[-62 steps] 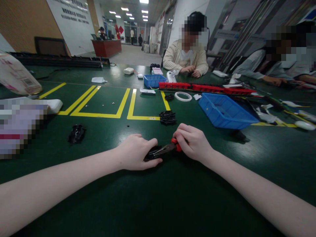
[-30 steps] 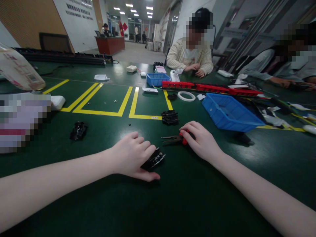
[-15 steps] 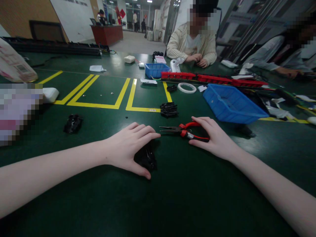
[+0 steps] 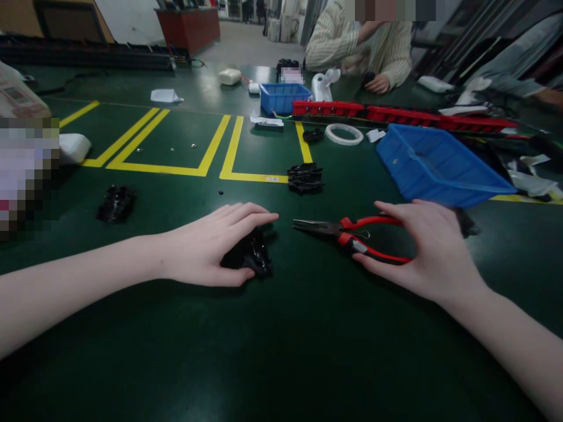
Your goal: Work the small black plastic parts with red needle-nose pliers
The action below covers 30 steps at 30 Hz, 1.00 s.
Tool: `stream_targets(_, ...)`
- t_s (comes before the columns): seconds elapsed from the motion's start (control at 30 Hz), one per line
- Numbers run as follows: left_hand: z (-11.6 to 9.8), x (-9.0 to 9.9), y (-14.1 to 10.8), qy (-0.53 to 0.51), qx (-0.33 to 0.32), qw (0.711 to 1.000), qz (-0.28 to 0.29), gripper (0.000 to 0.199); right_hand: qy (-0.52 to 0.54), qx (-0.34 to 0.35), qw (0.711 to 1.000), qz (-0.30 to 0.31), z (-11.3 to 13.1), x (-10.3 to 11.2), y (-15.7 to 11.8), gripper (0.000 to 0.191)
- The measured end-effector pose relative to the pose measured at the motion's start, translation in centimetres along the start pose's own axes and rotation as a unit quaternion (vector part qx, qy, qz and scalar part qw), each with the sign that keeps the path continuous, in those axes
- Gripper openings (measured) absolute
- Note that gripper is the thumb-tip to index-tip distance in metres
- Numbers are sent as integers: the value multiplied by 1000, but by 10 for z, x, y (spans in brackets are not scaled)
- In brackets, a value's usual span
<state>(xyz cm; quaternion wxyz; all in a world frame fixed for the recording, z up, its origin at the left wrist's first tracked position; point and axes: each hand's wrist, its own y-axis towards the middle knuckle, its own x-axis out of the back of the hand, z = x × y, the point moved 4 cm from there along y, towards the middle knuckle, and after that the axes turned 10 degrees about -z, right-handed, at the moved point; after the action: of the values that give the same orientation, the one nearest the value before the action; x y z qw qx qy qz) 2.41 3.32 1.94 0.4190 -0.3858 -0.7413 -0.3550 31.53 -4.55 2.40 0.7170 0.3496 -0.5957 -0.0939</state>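
Over a black plastic part (image 4: 255, 257) on the green table, my left hand (image 4: 215, 240) curves with its fingers across the top and its thumb against the near edge. The palm hides much of that part. My right hand (image 4: 433, 246) holds red-handled needle-nose pliers (image 4: 345, 228), fingers on the upper handle and thumb on the lower one. The pliers' jaws point left, toward my left hand, with a gap between the tips and the part. Another black part (image 4: 305, 177) lies beyond the pliers, and one more black part (image 4: 116, 203) rests at the left.
A large blue bin (image 4: 444, 164) stands tilted at right, with a small blue bin (image 4: 285, 98) farther back. A tape roll (image 4: 344, 134) and a red strip (image 4: 404, 115) lie nearby. Yellow tape (image 4: 162, 170) marks the table. A co-worker in a striped shirt (image 4: 329, 44) sits opposite.
The view has tilted down. My left thumb has come in against the black part. My right hand and the pliers have shifted right and a little closer to me.
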Motion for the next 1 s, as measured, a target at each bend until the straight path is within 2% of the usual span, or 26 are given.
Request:
stream_targets(0.13,-3,-7,-4,9,15,1000,-16,100,-10,40,999,32,7,0,1,64)
stream_targets(0.2,-4,-9,-5,33,36,998,-43,103,-15,53,998,33,11,2,1,63)
stream_targets(0.33,-4,-7,-2,82,79,991,-68,90,-17,54,998,22,18,8,3,59)
stream_targets(0.43,-8,-6,1,62,80,993,-60,76,-16,42,999,28,21,10,3,62)
stream_targets(0.53,-14,-8,3,7,40,998,-42,70,8,-6,999,31,24,7,1,61)
stream_targets(0.67,-18,-13,3,8,0,1000,-22,80,100,-99,989,46,31,-4,-1,52)
stream_targets(0.8,-16,-18,3,36,10,999,-30,94,135,-150,979,39,32,-8,2,43)
stream_targets(0.9,-14,-19,4,18,28,999,-43,92,136,-174,975,32,29,-7,3,44)
stream_targets(1.0,-10,-14,6,-51,58,996,-49,84,152,-203,967,21,25,-4,3,44)
